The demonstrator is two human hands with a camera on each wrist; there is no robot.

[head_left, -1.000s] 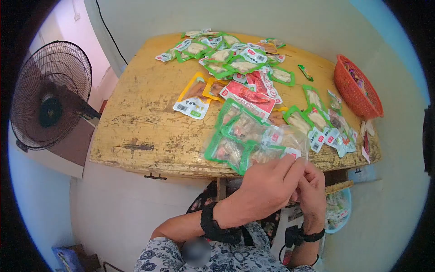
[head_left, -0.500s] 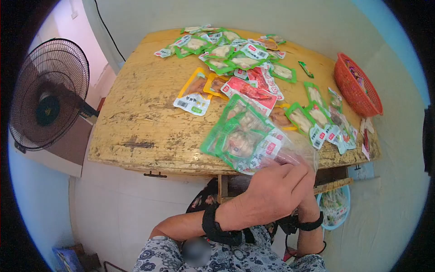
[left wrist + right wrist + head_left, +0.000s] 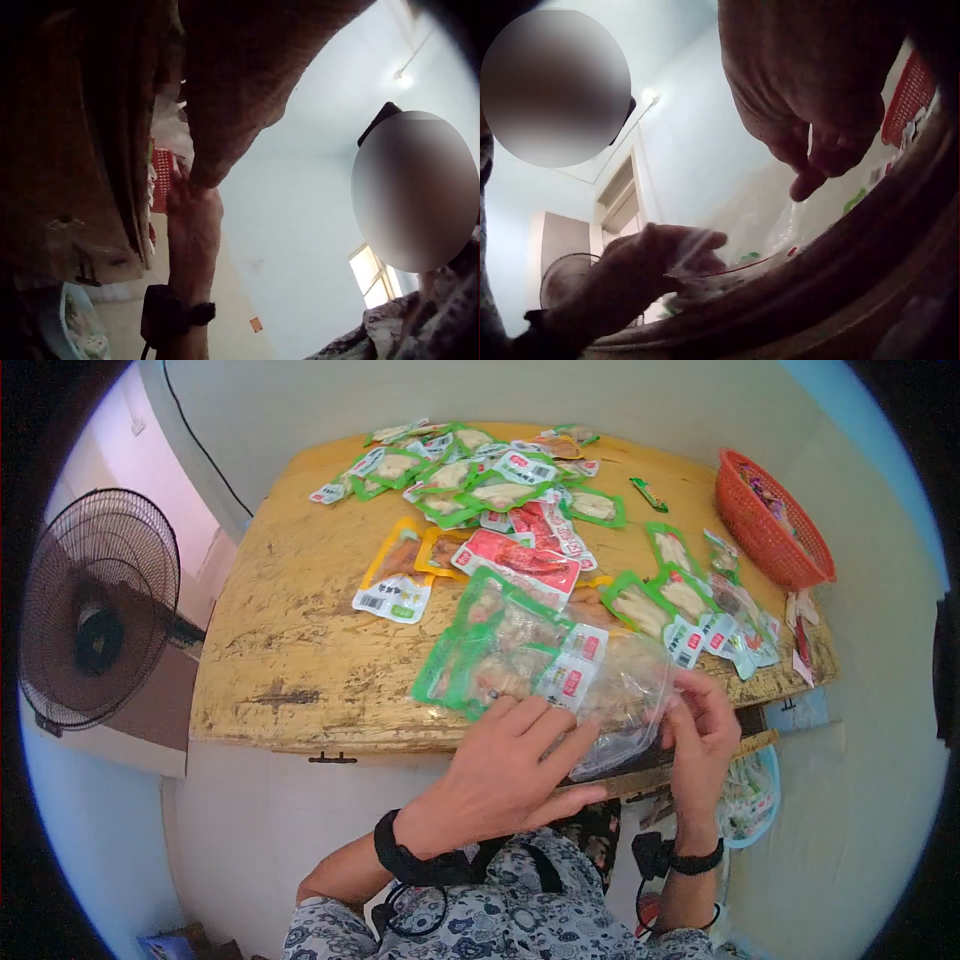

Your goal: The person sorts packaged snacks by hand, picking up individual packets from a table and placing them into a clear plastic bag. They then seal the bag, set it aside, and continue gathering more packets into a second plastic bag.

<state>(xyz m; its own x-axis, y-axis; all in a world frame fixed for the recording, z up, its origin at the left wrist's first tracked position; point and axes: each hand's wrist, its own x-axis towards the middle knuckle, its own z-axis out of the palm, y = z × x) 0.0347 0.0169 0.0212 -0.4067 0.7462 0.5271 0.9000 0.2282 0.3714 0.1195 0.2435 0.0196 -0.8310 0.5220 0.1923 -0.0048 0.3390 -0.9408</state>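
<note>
A clear plastic bag [image 3: 630,685] lies at the table's front edge with several green-edged food packets [image 3: 495,650] in it. Its loose end hangs over the edge, toward the right. My left hand [image 3: 510,770] rests on the near side of the packets, fingers extended and thumb pointing right. My right hand [image 3: 705,735] pinches the rim of the bag's loose end between thumb and fingers. From the right wrist, the right hand [image 3: 817,97] shows above a strip of clear film, with the left hand [image 3: 660,255] lower down.
Behind the bag lie red packets [image 3: 520,560], a yellow-edged packet [image 3: 395,575] and a heap of green-edged packets [image 3: 500,490]. A red basket [image 3: 770,520] stands at the right by the wall. Below the table's front are an open drawer [image 3: 690,760] and a blue basin [image 3: 765,800]. A fan [image 3: 100,610] is at left.
My left hand has left the bag's loose end beside the right hand and moved left onto the packets. The right hand, earlier partly hidden, now shows holding the bag's rim.
</note>
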